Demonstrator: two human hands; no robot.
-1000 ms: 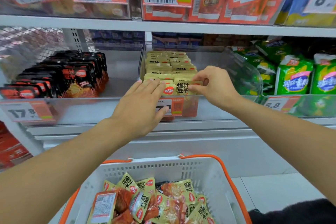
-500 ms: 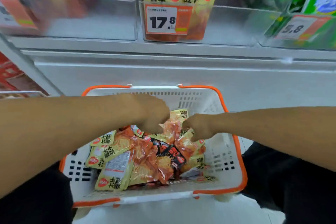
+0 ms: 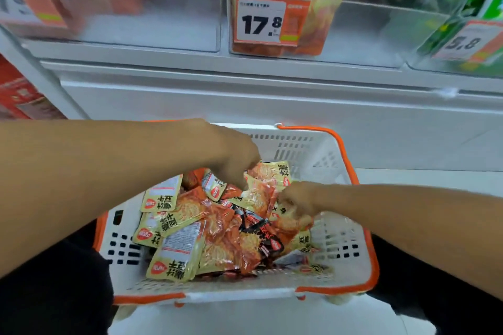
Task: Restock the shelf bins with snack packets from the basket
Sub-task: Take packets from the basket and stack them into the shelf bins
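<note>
A worker reaches with both hands into a white, orange-rimmed basket [image 3: 337, 149] heaped with snack packets [image 3: 217, 226] below the shelf. The left hand [image 3: 231, 155] is curled down into the far side of the pile, its fingers closing on a yellow packet [image 3: 268, 182]; the right hand [image 3: 298, 198] digs in just beside it, fingers bent among the packets, though which one it holds cannot be told. The risk lies in the mix: a black-wrapped packet [image 3: 258, 228] sits among the yellow ones, and a hurried handful could carry it into the wrong bin. Slick, overlapping wrappers may also slide out of a loose hold and fall. The yellow-packet bin [image 3: 367, 35], marked by a 17.8 price tag [image 3: 261, 20], stands above and well apart from both hands.
</note>
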